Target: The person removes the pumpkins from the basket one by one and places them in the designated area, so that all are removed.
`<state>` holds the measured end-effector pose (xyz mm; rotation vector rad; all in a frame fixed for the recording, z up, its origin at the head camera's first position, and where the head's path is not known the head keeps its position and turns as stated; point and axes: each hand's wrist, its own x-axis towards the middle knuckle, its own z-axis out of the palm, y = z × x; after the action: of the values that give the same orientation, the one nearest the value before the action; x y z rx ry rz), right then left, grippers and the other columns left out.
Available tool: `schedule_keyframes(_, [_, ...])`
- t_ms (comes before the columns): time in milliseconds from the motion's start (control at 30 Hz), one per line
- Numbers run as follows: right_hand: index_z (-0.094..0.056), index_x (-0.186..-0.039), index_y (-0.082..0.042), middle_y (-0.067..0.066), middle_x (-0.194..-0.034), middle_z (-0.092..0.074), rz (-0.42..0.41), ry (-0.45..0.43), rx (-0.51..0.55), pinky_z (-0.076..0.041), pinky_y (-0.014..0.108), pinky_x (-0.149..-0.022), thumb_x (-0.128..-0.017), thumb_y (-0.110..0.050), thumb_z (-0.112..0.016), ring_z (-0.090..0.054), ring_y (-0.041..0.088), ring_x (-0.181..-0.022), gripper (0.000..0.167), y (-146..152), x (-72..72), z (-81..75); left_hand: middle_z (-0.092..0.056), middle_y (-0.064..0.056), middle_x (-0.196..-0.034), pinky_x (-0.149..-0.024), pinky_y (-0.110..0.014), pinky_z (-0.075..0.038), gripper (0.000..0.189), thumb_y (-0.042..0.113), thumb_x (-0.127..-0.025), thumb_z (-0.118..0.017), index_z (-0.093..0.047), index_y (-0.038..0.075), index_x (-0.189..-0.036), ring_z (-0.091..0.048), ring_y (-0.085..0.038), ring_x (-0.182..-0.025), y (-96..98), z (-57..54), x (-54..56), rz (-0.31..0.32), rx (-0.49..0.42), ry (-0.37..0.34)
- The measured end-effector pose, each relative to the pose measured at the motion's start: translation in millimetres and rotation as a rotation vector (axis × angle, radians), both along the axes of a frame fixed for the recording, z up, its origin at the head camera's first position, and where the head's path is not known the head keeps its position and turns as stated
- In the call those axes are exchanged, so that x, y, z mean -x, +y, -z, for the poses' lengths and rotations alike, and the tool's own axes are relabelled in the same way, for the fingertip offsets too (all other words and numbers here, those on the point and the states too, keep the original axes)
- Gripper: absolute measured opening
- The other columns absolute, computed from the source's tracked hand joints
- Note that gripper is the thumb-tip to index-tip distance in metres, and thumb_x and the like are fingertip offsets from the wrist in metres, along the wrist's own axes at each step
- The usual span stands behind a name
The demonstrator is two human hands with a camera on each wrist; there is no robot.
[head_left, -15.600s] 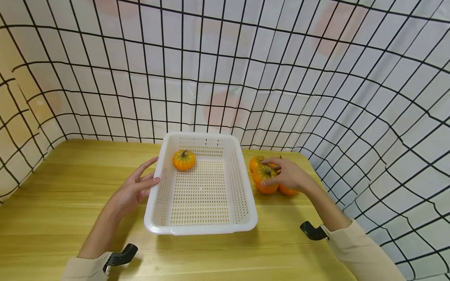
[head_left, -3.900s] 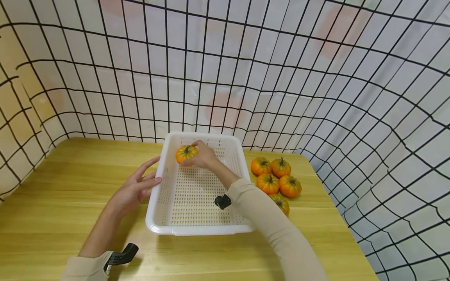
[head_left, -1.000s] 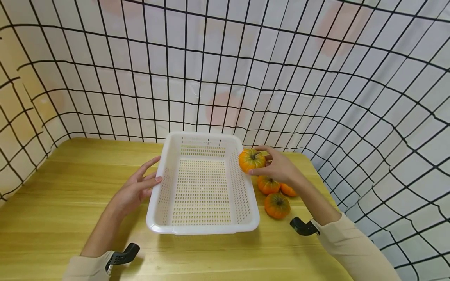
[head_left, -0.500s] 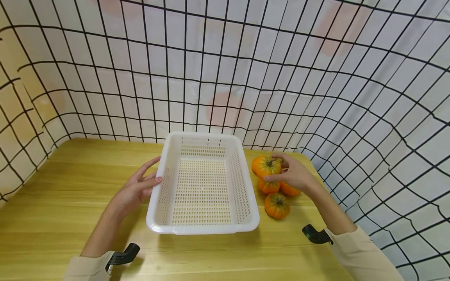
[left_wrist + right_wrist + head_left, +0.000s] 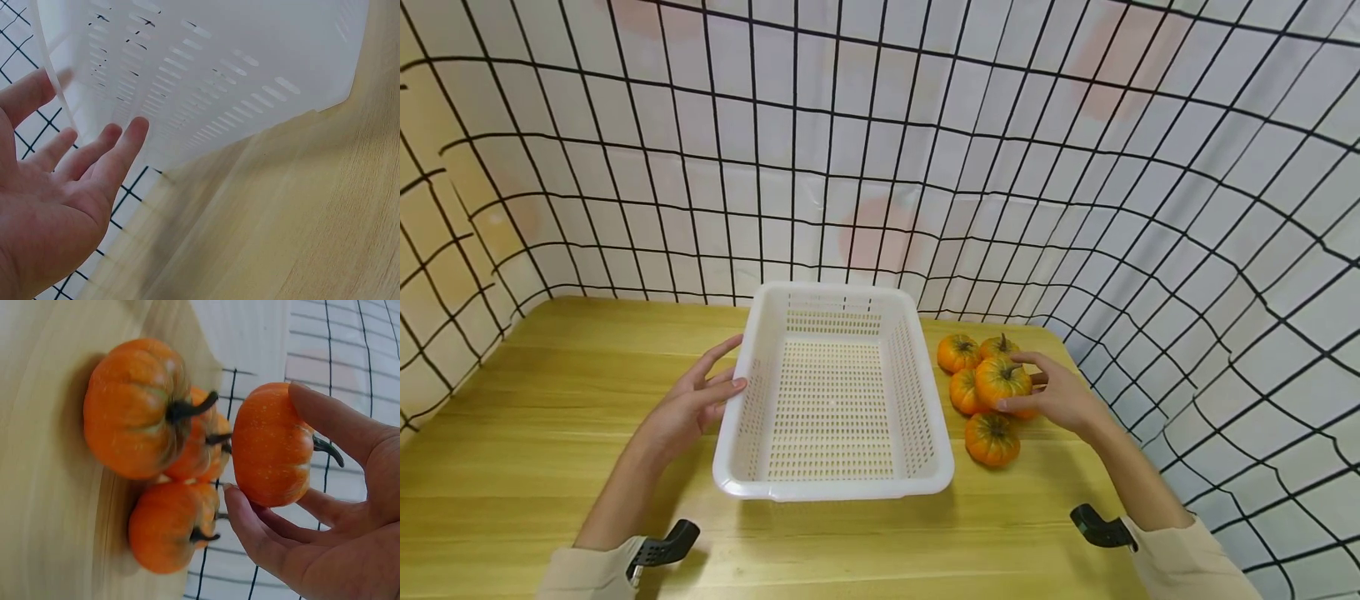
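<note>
My right hand (image 5: 1056, 396) pinches a small orange pumpkin (image 5: 1003, 382) between thumb and fingers, over the group on the table's right side. In the right wrist view, the held pumpkin (image 5: 272, 444) has its dark stem toward the palm. Several like it lie close together, including a front pumpkin (image 5: 992, 439) and a back-left pumpkin (image 5: 958, 354); the held one partly hides another. At the left of a white perforated plastic basket (image 5: 831, 490), my left hand (image 5: 688, 400) holds the rim, thumb over it. The left wrist view shows its fingers (image 5: 128, 140) along the outer wall.
The wooden table (image 5: 587, 375) carries the basket at its middle. Behind and on both sides hangs a white cloth with a black grid (image 5: 880, 167). Each wrist wears a black camera mount, such as the right mount (image 5: 1097, 527).
The right hand took hold of the pumpkin in the basket, lifted it out over the right rim and carried it rightward above the other pumpkins. The left hand has stayed at the basket.
</note>
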<state>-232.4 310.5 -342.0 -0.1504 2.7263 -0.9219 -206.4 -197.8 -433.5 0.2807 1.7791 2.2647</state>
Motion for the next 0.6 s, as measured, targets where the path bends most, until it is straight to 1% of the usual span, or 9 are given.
schedule_keyframes(200, [-0.031,-0.158,-0.01,0.035,-0.155,-0.033,0.016,-0.042,0.011,-0.047,0.063,-0.101,-0.085,-0.046,-0.08,-0.037,0.052,-0.14,0.095,20.6,-9.5,1.4,-0.056,-0.004,-0.145,-0.092,-0.039,-0.06,0.072,0.012,-0.103,-0.057,-0.019,0.026,-0.162,-0.07,-0.025,-0.115,0.3,0.6,0.0,0.002,-0.004,0.002])
schedule_keyframes(400, [-0.029,-0.158,-0.007,0.036,-0.154,-0.033,0.022,-0.072,0.017,-0.05,0.06,-0.099,-0.086,-0.043,-0.081,-0.038,0.053,-0.138,0.095,39.8,-14.9,7.3,-0.057,-0.004,-0.144,-0.091,-0.04,-0.061,0.071,0.011,-0.103,-0.056,-0.018,0.026,-0.162,-0.07,-0.025,-0.115,-0.3,1.3,0.4,0.007,-0.006,0.009])
schedule_keyframes(600, [-0.03,-0.157,-0.005,0.037,-0.151,-0.037,0.002,-0.093,-0.021,-0.052,0.058,-0.096,-0.086,-0.042,-0.081,-0.041,0.053,-0.137,0.095,57.3,-20.1,12.9,-0.057,-0.003,-0.144,-0.091,-0.04,-0.061,0.071,0.012,-0.103,-0.056,-0.018,0.026,-0.162,-0.07,-0.025,-0.115,-0.2,1.2,0.2,0.007,0.005,0.011])
